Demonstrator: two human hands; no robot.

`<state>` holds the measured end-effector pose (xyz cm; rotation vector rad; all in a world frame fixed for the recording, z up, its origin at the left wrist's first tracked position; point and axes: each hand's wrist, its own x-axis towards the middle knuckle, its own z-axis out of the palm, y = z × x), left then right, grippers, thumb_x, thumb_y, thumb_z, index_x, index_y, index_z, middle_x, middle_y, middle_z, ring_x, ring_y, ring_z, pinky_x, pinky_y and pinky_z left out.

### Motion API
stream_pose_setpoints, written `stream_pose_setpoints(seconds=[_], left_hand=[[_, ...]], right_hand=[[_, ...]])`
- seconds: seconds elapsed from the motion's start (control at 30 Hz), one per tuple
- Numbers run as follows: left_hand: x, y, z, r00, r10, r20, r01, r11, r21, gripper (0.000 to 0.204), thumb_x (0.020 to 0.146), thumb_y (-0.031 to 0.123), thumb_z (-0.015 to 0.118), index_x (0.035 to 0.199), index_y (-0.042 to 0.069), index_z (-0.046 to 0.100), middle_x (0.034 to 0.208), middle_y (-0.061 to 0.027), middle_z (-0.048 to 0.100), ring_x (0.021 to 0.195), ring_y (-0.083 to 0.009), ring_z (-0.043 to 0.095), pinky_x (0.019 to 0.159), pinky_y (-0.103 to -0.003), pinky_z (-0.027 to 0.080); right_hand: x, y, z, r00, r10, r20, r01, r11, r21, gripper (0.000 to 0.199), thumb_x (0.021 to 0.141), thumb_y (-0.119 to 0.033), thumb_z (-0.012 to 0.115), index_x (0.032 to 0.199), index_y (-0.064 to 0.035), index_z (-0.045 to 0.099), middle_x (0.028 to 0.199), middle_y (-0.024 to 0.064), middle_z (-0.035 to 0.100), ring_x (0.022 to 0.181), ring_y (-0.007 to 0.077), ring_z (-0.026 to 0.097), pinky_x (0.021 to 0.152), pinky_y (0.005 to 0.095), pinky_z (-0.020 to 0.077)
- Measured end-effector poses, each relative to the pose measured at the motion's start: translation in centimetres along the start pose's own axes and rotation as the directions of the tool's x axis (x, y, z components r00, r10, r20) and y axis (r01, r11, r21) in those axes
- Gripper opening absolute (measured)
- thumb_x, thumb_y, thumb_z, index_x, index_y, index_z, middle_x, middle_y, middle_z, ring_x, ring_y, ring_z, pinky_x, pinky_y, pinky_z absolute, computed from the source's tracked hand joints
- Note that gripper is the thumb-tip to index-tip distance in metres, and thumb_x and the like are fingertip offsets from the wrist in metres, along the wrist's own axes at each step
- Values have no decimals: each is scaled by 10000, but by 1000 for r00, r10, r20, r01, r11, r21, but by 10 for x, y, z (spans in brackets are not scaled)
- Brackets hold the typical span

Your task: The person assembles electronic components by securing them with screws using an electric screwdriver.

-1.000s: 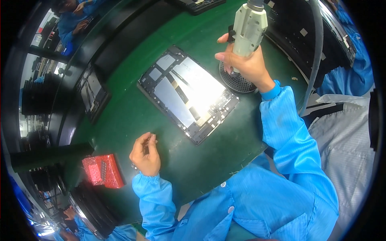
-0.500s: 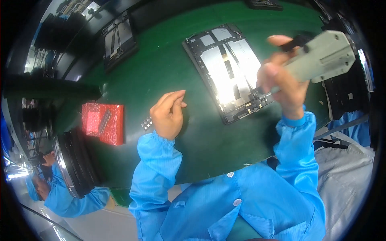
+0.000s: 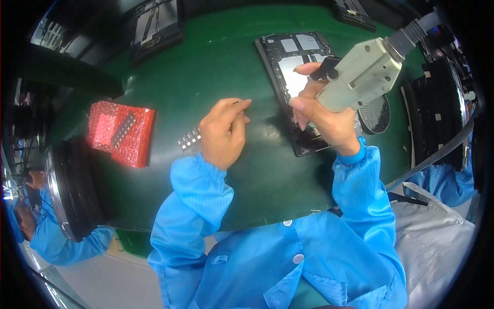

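Note:
My right hand (image 3: 332, 121) is wrapped round a pale grey-green electric screwdriver (image 3: 360, 74), held over the lower right part of an opened tablet (image 3: 291, 72). Its tip is hidden behind my fingers, so contact with the tablet cannot be seen. Bare metal plates and dark frame parts show inside the tablet. My left hand (image 3: 222, 131) hovers above the green mat, left of the tablet, thumb and fingers drawn together. A tiny dark bit shows at its fingertips, too small to name. Beside that wrist lies a short strip of small silvery and black pieces (image 3: 189, 139).
Red bubble wrap (image 3: 136, 141) with another dark strip (image 3: 123, 130) on it lies at left. A round dish (image 3: 374, 116) sits right of the tablet. Dark panels (image 3: 437, 113) stand at the right edge, stacked ones (image 3: 74, 190) at left. Another person's blue sleeve (image 3: 67, 247) shows lower left.
My right hand and the screwdriver have shifted left over the tablet, and the round dish has come into sight. My left hand has moved slightly up and right. The whole view has shifted somewhat.

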<state>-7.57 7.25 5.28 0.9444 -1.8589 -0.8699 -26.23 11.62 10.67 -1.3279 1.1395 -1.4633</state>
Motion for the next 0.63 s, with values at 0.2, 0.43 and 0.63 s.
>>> stream_pose_setpoints(seconds=[0.2,0.43,0.63], left_hand=[[0,2,0,1000,-22,-7,22,1000,9,193,795,-109,487,916,-57,627,882,-125,616,670,-158,628,599,-244,496],[-1,2,0,999,-31,-11,31,999,13,189,786,-65,502,923,-34,628,889,-136,614,663,-195,641,584,-265,507],[0,2,0,1000,-22,5,22,1000,-4,180,804,-71,517,943,-37,626,900,-117,621,670,-163,634,585,-239,494]], right_hand=[[1,3,0,1000,7,-16,-7,1000,18,436,766,4,650,1138,56,429,574,41,501,464,132,501,463,260,439],[-2,7,3,997,32,-70,-26,996,85,368,741,46,665,1063,48,487,567,19,538,471,78,504,441,207,386],[-11,11,4,998,-58,32,60,996,-67,363,767,1,669,1069,47,473,595,30,553,494,82,518,458,205,399]])
